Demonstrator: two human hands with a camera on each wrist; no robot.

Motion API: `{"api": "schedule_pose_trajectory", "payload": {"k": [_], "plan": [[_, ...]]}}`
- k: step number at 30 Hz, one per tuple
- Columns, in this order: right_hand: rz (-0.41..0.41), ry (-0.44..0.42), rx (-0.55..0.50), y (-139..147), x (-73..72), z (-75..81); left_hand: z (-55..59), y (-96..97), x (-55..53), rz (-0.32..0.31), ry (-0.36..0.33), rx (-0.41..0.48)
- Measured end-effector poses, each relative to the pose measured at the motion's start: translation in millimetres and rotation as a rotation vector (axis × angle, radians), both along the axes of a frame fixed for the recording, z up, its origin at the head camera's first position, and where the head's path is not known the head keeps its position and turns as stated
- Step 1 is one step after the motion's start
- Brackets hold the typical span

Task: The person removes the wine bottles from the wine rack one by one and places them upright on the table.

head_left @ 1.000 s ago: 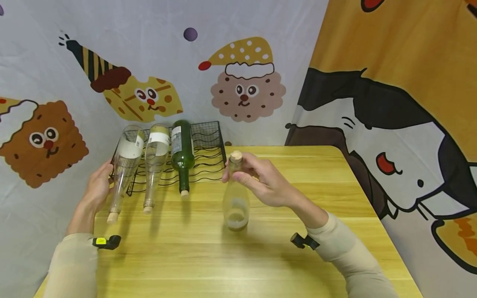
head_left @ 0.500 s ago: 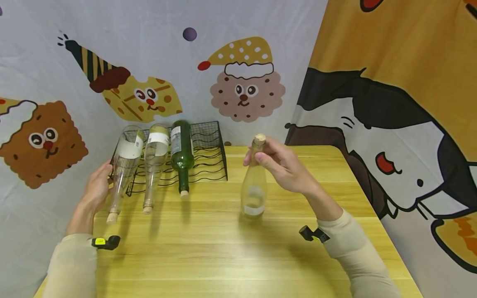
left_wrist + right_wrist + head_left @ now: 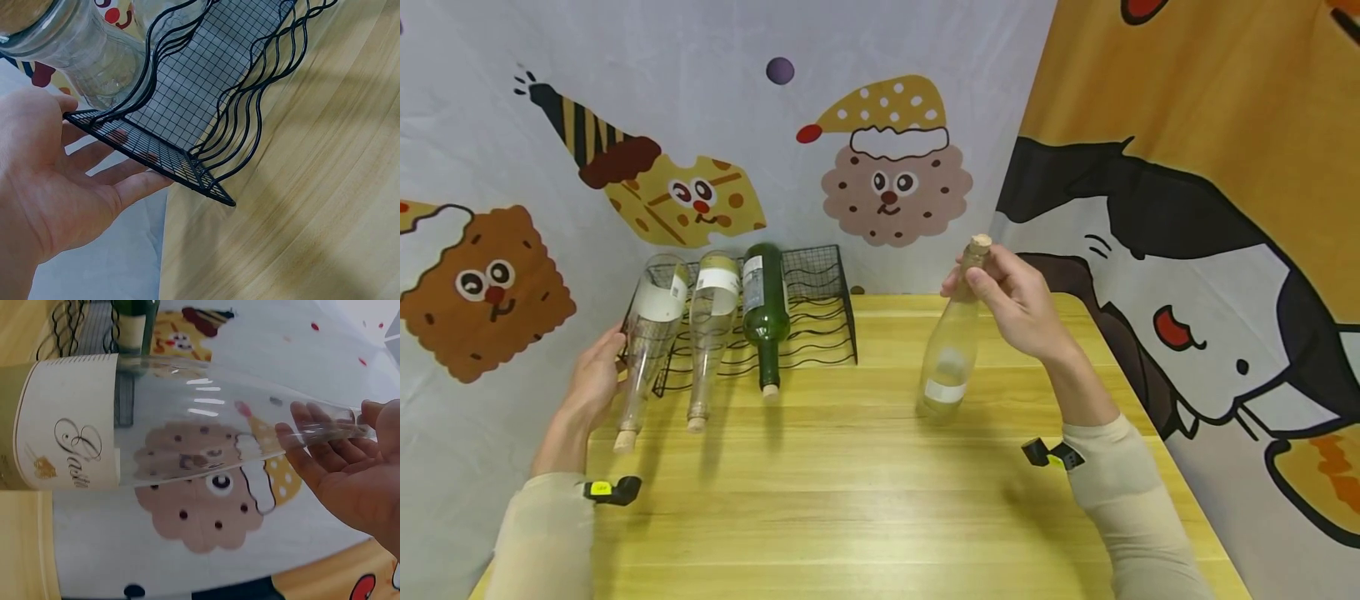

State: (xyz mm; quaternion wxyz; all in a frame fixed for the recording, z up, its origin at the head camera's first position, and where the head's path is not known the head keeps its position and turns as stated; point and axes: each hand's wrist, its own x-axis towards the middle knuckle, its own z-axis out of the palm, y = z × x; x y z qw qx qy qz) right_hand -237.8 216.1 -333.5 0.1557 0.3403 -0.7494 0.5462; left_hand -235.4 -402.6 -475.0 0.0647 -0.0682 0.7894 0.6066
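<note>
My right hand grips a clear wine bottle by its neck, just below the cork. The bottle leans slightly, cork end up, and its pale label faces the right wrist view. At the left, my left hand lies with fairly straight fingers against the outer mesh side of a black wire wine rack. Two clear corked bottles, the outer one beside this hand and another one, lie in the rack. Right of them is a green bottle, all necks pointing toward me.
Wavy wire rows on the rack's right part carry no bottle. The wooden table spreads out in front. Behind it hangs a cartoon-printed cloth, with a second orange print at the right.
My right hand has carried the clear bottle to the right and farther back, away from the rack, tilting it a little. My left hand and the racked bottles have stayed in place.
</note>
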Motion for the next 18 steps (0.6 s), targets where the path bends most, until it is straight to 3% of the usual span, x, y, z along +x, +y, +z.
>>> {"api": "schedule_pose_trajectory", "payload": {"k": [9, 18], "plan": [[-0.208, -0.02, 0.094, 39, -17.4, -1.2, 0.8, 0.5, -1.9, -0.003, 0.0, 0.004], [-0.313, -0.075, 0.091, 70, -36.8, -4.0, 0.4, 0.0, -1.4, 0.014, -0.02, 0.009]]}}
